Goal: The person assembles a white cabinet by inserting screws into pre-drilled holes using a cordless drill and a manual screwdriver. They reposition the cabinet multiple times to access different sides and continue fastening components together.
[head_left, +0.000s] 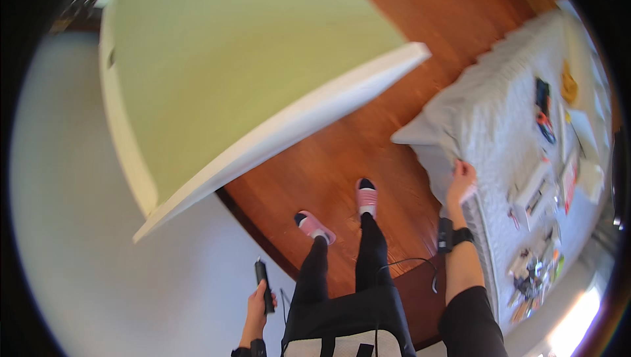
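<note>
My left hand [254, 310] is closed around a slim black cylindrical tool [261, 278], held upright with its thin tip pointing away from me. It looks like a pen-shaped electric screwdriver, but the tip is too small to make out. On the other side, my right hand [463, 183] reaches to the near edge of a bed-like surface. Its fingers are bent and pinch the pale grey quilted cover [490, 140] there. Whether anything small sits between those fingers is hidden.
A large panel [250, 48], green with a white edge, stands ahead on the left beside a white wall [79, 193]. On the cover lie orange-handled scissors [545, 127], a white box [531, 193] and a pile of small metal items [534, 281]. Reddish wooden floor [328, 153] runs between.
</note>
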The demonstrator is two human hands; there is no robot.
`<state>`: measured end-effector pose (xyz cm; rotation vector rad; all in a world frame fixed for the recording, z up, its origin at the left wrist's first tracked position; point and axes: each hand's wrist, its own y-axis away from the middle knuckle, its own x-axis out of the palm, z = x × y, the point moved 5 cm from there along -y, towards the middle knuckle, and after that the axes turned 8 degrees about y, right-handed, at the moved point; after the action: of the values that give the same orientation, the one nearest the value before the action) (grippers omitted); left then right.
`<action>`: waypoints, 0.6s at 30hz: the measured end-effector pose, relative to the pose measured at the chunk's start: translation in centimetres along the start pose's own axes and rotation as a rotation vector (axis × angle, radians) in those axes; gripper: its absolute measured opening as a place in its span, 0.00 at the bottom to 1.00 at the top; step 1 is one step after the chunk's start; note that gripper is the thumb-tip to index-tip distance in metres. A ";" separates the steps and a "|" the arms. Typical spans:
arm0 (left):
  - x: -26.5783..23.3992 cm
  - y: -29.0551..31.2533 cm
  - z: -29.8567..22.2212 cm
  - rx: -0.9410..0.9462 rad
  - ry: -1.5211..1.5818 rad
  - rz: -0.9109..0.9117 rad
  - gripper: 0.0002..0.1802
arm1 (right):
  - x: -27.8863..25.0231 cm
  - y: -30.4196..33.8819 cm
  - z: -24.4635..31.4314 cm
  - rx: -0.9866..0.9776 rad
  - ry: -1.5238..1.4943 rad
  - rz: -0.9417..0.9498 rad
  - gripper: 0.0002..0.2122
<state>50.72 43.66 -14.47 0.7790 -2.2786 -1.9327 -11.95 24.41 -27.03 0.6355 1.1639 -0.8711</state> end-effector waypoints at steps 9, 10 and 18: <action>2.3 3.1 -11.2 0.502 0.342 -0.024 0.08 | -4.1 19.7 19.7 -0.010 -0.740 0.773 0.09; 1.7 3.5 -13.1 0.568 0.401 -0.026 0.07 | -5.3 23.9 23.4 -0.140 -0.739 0.863 0.09; -3.0 7.1 -26.1 0.983 0.517 0.048 0.07 | -10.7 43.2 41.5 -0.303 -0.951 1.236 0.12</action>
<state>60.20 21.78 -1.37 1.0745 -2.7119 -0.3683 44.23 16.38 -5.10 0.4599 -0.0774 0.1302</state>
